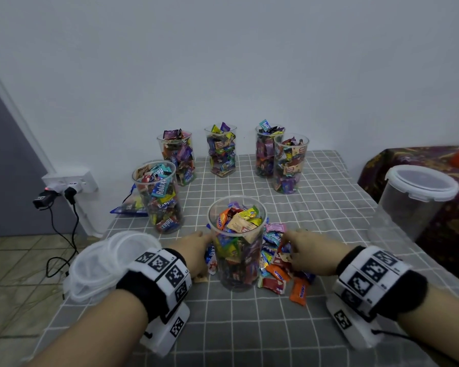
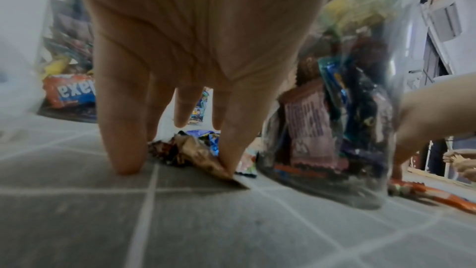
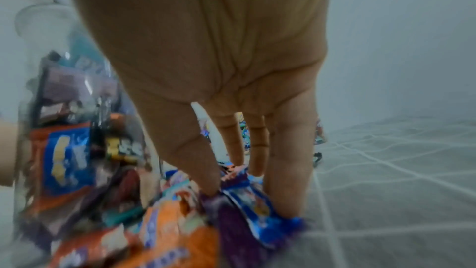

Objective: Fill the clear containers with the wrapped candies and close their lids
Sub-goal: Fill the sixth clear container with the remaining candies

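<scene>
**My left hand (image 1: 194,252) and right hand (image 1: 305,252) work the loose candies**

They are apart, fingers straight, tips pressing wrapped candies (image 1: 278,271) on the tabletop (image 1: 249,327) on either side of the near clear container (image 1: 236,260), which is nearly full. The wrappers look light and slippery, so I'd pinch their crimped ends.

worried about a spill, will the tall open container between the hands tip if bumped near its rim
Probably tips rather than slides: the front container is tall, narrow and stands on checked cloth. Packed to the rim, it is likely heavy enough to resist light bumps. With no lid on, a tip would likely spill the top candies.
</scene>
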`<state>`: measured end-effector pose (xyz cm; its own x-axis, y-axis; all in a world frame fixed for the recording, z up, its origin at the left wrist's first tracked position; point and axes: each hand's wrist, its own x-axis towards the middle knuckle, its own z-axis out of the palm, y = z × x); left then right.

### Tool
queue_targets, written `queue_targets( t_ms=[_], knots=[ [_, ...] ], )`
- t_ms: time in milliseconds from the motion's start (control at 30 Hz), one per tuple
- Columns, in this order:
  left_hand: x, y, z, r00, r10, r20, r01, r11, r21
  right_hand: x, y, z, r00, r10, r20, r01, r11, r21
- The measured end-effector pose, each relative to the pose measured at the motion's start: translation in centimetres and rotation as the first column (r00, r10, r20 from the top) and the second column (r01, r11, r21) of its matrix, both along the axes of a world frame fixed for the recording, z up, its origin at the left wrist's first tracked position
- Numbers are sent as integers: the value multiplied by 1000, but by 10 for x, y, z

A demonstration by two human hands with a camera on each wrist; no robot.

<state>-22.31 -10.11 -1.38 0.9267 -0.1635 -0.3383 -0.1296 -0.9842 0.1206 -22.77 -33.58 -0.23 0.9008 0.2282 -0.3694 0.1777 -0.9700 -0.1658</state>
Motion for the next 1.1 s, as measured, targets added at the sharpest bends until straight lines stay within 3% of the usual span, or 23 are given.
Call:
queue_targets(
  t_ms=[100, 200, 367, 700, 1100],
  knots=[
    [-1, 3, 3, 1000, -13, -28, 12, 999, -36, -1, -5, 4, 997, 42, -67, -42, 999, 12],
    [-5, 3, 6, 996, -39, -85, 37, 999, -25, -10, -6, 6, 975, 172, -142, -181, 982, -50],
    [-5, -3, 7, 989, -103, -107, 111, 991, 68, -19, -1, -8, 939, 339, -51, -343, 924, -172],
    [-5, -6, -2, 999, -18, 27, 16, 997, 74, -18, 2, -14, 945, 320, 66, -312, 943, -113],
    [-4, -7, -1, 982, 83, 171, -75, 996, -53, -14, 1, -14, 958, 264, 113, -258, 964, -61]
  ],
)
